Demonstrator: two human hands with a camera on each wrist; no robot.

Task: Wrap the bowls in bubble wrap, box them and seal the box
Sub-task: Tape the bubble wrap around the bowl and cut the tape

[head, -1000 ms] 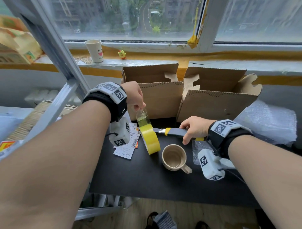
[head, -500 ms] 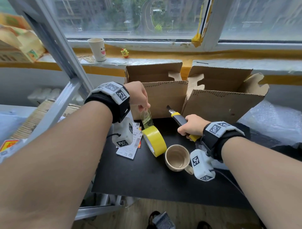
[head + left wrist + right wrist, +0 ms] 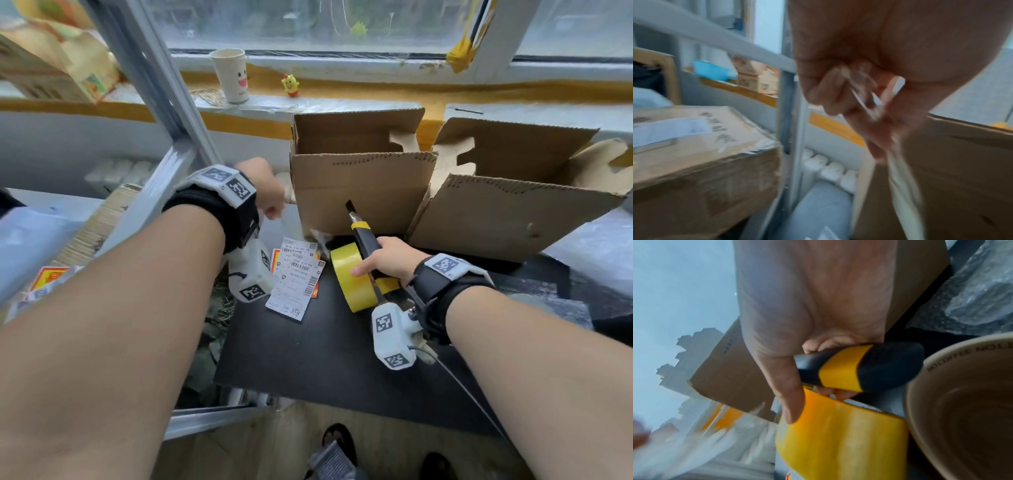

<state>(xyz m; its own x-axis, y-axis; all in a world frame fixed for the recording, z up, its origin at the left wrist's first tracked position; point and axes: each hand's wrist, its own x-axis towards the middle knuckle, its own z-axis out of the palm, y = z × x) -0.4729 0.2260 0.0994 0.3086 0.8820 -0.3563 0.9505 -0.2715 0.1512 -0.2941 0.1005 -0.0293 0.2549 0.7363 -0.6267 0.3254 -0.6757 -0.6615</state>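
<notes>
L hand [image 3: 859,91], left-centre of the head view: fingers [image 3: 824,95] curled tight, pinching the free end of clear tape [image 3: 865,91]; strip runs down and away toward the roll, blurred. R hand [image 3: 387,262], mid-frame: fingers wrapped round the black/yellow utility knife [image 3: 364,236], blade up and pointing toward the box wall, thumb resting on the side of the yellow tape roll [image 3: 352,281], which stands on edge on the black desk [image 3: 308,359].

Step in hand, as I read it: pull out a length of tape and cut it. To do it well: keep the strip taut w/ L hand, pin the roll w/ R thumb so it doesn't skid, bring the blade across the strip close to the roll, edge away from L fingers. Slack tape will fold and stick to itself.

Task things: beige cup-like bowl [image 3: 962,402] sits just beside the roll, unwrapped, not boxed. Bubble wrap [image 3: 982,288] lies at right, behind it.

Count: 2 open cardboard boxes [image 3: 359,195] at upper centre and upper right, side by side; 1 roll; 1 knife; 1 bowl in view; 1 paper cup [image 3: 231,75] and 1 small yellow toy [image 3: 290,84] on the sill; a few printed labels [image 3: 294,284] left of the roll.
</notes>
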